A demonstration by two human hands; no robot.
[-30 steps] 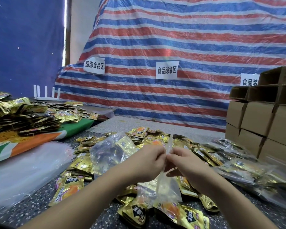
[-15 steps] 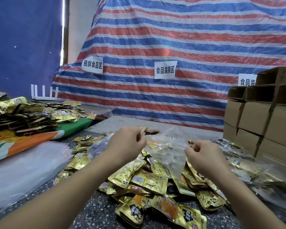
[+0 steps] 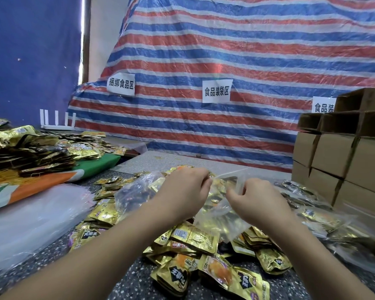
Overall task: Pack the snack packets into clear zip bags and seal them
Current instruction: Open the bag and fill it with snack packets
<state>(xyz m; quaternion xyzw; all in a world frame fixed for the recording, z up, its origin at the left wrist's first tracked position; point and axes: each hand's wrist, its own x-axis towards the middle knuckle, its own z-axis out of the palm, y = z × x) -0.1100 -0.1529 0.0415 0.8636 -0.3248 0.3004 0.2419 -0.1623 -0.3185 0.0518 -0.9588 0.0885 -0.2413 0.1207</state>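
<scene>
The person holds a clear zip bag (image 3: 222, 215) in the air above a heap of gold snack packets (image 3: 193, 237) on the speckled counter (image 3: 136, 280). The left hand (image 3: 185, 191) pinches one side of the bag's mouth and the right hand (image 3: 257, 199) pinches the other; the fingers of both are curled onto the thin plastic rim. The bag hangs between the two hands, and the film is so clear that it is hard to tell whether it holds anything or merely shows the heap behind it.

The likeliest trouble is at the mouth. The film is slick and thin, so a light pinch could slip off one lip, and the bag would then fall shut or drop into the heap, where clear plastic is hard to pick out. If the hands pull the lips apart unevenly, the zip track could twist, and it probably would not close along its full length later.

Another clear bag (image 3: 134, 191), with something dark inside, lies just left of the left hand, and filled bags (image 3: 318, 217) lie to the right near the cardboard boxes (image 3: 342, 161). A wrist sweeping sideways could push these or scatter loose packets toward the counter's edge. A packet corner caught in the zip line would also likely keep the seal from holding.
</scene>
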